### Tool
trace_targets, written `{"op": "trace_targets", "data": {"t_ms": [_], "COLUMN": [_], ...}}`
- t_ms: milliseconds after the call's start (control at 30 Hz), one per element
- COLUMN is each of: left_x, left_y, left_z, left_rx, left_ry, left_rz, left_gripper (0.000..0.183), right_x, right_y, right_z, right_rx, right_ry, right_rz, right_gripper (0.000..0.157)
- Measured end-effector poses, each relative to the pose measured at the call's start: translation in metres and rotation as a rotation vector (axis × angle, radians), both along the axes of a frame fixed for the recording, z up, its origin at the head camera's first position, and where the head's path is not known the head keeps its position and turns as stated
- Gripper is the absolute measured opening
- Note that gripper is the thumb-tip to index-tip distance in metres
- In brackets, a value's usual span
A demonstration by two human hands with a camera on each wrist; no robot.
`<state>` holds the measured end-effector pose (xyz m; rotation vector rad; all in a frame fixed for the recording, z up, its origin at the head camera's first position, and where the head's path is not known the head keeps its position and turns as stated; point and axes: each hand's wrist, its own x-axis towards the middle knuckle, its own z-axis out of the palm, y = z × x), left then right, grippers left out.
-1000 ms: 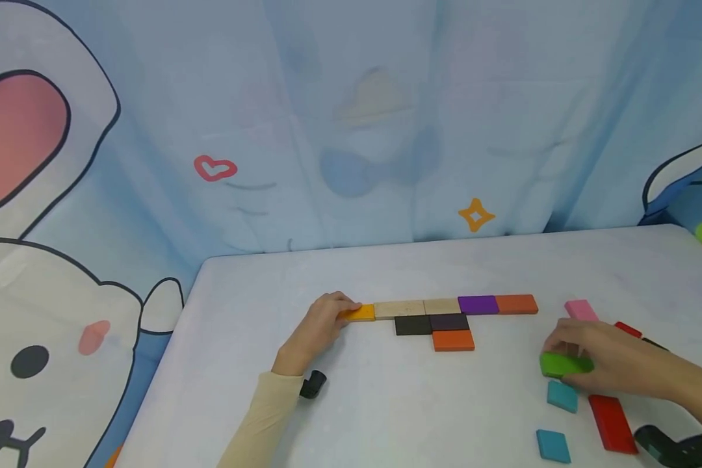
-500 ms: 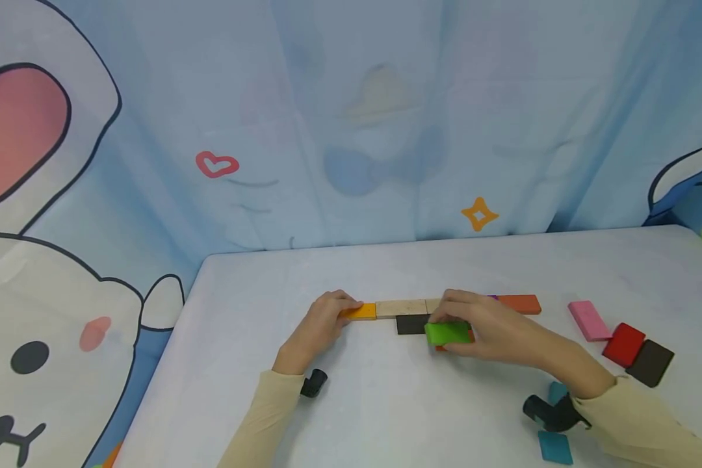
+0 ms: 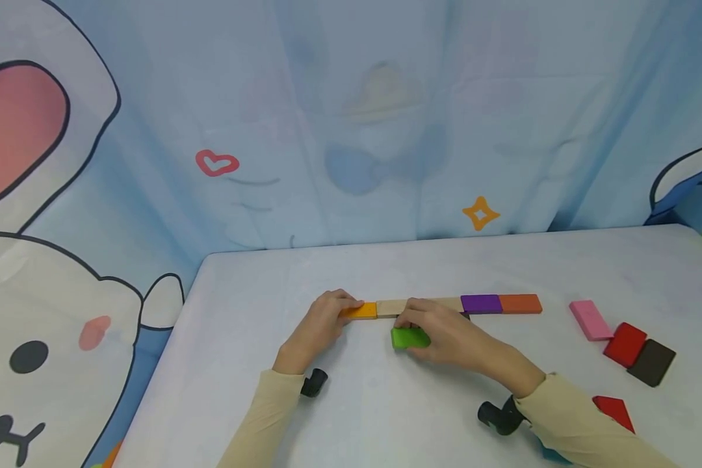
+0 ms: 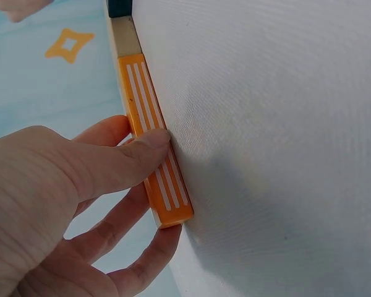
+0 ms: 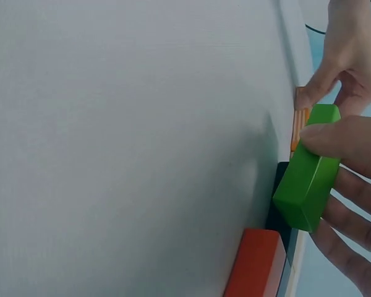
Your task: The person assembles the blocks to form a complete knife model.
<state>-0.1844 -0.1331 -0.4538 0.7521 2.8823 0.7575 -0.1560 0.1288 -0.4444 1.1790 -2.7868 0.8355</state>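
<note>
The green block (image 3: 408,338) is held at the lower centre of the head view, just below a row of blocks (image 3: 448,303); it is pinched by the right hand (image 3: 449,334) — thumb and fingers parted only by the block. At the row's left end, the amber block (image 3: 363,311) is likewise gripped between thumb and fingers by the left hand (image 3: 316,330). A pink block (image 3: 590,320) is seen towards the right edge.
</note>
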Motion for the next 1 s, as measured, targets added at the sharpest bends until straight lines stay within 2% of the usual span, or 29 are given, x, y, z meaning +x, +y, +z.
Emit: {"op": "trace_targets", "data": {"t_ms": [533,833,1000], "left_x": [0.0012,0.0001,0.0003], "left_y": [-0.0011,-0.0015,-0.0017], "left_z": [0.0005,-0.0002,-0.0001], "left_rx": [0.007,0.000,0.002], "left_ry": [0.006,0.017,0.021], "left_rz": [-0.009,-0.017,-0.019], "left_gripper": [0.039,0.039,0.039], "right_x": [0.0045,0.0075,0.0086], "right_y": [-0.0072,-0.0085,-0.0092], "right_z": [-0.0077,-0.0102,-0.0101], "right_rx": [0.075,0.125,0.143], "right_ry": [0.059,0.111,0.118], "right_rz": [-0.051,-0.035,-0.055], "right_gripper": [0.038,0.037,0.038]}}
